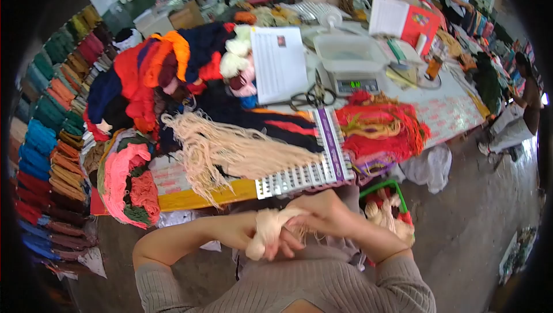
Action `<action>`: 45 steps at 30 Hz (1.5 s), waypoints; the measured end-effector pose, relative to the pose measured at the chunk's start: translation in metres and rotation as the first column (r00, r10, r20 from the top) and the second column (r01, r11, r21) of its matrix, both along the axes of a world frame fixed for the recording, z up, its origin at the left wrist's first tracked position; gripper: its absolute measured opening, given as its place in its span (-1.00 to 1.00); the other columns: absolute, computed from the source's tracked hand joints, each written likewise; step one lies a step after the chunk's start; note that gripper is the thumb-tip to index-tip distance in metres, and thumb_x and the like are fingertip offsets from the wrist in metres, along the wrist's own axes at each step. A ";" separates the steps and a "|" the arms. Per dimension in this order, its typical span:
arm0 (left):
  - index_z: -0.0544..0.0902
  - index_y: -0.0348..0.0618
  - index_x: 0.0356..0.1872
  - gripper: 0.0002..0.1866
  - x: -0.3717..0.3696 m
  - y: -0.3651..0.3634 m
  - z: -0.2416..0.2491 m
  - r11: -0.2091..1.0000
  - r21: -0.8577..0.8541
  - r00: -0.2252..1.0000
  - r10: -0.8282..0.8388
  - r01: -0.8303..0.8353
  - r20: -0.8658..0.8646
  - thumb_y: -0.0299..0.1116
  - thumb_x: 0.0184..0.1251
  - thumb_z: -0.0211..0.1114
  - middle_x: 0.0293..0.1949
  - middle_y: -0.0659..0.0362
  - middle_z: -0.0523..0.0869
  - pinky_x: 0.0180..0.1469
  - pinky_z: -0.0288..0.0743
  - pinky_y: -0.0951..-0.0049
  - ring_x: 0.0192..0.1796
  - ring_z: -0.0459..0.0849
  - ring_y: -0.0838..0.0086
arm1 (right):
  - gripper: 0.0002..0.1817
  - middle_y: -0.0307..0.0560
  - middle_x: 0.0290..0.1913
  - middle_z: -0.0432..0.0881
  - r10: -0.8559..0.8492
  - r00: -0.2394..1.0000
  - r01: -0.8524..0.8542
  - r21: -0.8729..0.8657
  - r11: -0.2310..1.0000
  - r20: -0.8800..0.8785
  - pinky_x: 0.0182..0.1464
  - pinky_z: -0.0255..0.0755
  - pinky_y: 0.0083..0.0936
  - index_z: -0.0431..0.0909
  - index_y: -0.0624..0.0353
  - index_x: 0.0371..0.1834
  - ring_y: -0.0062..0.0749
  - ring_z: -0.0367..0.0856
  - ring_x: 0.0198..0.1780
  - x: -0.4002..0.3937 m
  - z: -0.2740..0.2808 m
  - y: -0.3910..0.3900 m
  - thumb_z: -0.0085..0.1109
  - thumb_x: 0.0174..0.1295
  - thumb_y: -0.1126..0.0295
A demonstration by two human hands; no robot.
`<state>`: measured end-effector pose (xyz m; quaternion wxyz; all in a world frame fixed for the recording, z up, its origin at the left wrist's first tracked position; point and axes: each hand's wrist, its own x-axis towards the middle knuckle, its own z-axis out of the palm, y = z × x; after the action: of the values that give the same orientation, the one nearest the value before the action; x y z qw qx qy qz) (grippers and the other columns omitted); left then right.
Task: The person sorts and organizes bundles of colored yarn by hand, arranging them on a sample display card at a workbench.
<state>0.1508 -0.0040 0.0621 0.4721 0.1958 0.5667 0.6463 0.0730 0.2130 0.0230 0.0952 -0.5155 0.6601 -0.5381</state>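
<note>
Close to my body, my left hand [273, 241] has its fingers wrapped round a cream yarn skein [266, 229]. My right hand [319, 212] is at the skein's right end, fingers bent against the yarn, with loose strands hanging below. On the table in front, long cream yarn strands [230, 149] fan out to the left from a perforated white board [299, 177] with a purple-and-white bar [331, 143]. Red and pink yarn [383, 125] lies right of the bar. Black scissors [314, 97] rest just behind it.
A digital scale [357, 85] carries a clear tray [351, 51]. A printed sheet [279, 62] lies by heaped yarn [135, 82]. Pink skeins [124, 177] sit at the left edge. A green basket [394, 189] stands below the table. Two people are at the right.
</note>
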 end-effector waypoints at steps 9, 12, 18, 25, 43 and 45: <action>0.65 -0.34 -0.43 -0.75 -0.002 -0.008 0.060 0.466 0.287 0.129 0.678 -0.837 -0.724 -0.30 0.00 0.30 -0.30 0.06 0.66 -0.10 0.46 0.41 -0.22 0.63 0.36 | -0.64 -0.12 -0.35 0.59 -0.178 0.857 0.147 0.101 0.984 0.484 -0.17 0.42 -0.52 0.52 0.29 -0.19 -0.50 0.56 -0.26 -0.012 -0.010 0.076 0.26 0.17 0.18; 0.63 -0.42 -0.25 -0.68 -0.038 0.033 0.069 0.604 0.303 0.351 0.725 -0.737 -0.592 -0.35 0.01 0.24 -0.13 -0.02 0.64 0.02 0.44 0.38 -0.08 0.62 0.34 | -0.23 -0.07 0.05 0.46 -0.195 0.907 0.263 -0.141 0.954 0.373 0.16 0.26 -0.44 0.34 0.31 0.14 -0.37 0.40 0.12 -0.028 0.011 0.081 0.28 0.06 -0.10; 0.62 -0.38 -0.33 -0.85 -0.081 0.110 0.043 0.872 0.350 0.379 0.469 -0.341 -0.798 -0.59 0.04 0.23 -0.08 -0.03 0.66 -0.08 0.51 0.46 -0.15 0.67 0.38 | -0.43 -0.15 -0.19 0.58 -0.133 0.803 0.195 -0.044 0.980 0.581 -0.06 0.39 -0.54 0.42 0.31 0.03 -0.55 0.52 -0.10 -0.019 0.050 0.100 0.20 0.17 0.03; 0.56 -0.29 -0.02 -0.66 -0.101 0.133 0.025 0.931 0.270 0.162 0.314 -0.245 -0.935 -0.56 0.12 0.15 0.10 -0.08 0.55 0.11 0.44 0.37 0.06 0.60 0.17 | -0.33 -0.01 -0.29 0.63 -0.573 0.576 0.604 0.169 0.779 0.582 -0.43 0.40 -0.63 0.55 0.48 -0.19 -0.52 0.57 -0.40 0.021 0.048 0.191 0.13 -0.21 0.03; 0.61 -0.20 -0.11 -0.79 -0.040 -0.109 -0.115 0.292 -0.081 0.300 0.873 -0.953 -0.385 -0.42 0.34 0.08 -0.18 0.19 0.66 -0.11 0.48 0.59 -0.24 0.59 0.62 | -0.54 -0.12 -0.09 0.63 -0.956 0.291 0.809 0.522 0.270 0.043 -0.13 0.42 -0.55 0.48 0.29 0.08 -0.46 0.58 -0.08 -0.038 -0.171 0.280 0.16 0.25 0.18; 0.60 -0.20 -0.08 -0.77 -0.019 -0.129 -0.129 0.413 -0.245 0.473 0.833 -0.877 -0.286 -0.35 0.36 0.09 -0.14 0.19 0.66 -0.11 0.48 0.60 -0.20 0.60 0.61 | -0.60 -0.04 -0.11 0.60 -0.921 0.306 0.690 0.611 0.389 0.241 -0.05 0.43 -0.54 0.46 0.34 0.09 -0.49 0.56 -0.13 -0.046 -0.161 0.260 0.11 0.29 0.28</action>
<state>0.1319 -0.1331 -0.0666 0.0681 -0.1724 0.7211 0.6676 0.0270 0.4728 -0.1379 0.0907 0.1099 0.8631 -0.4846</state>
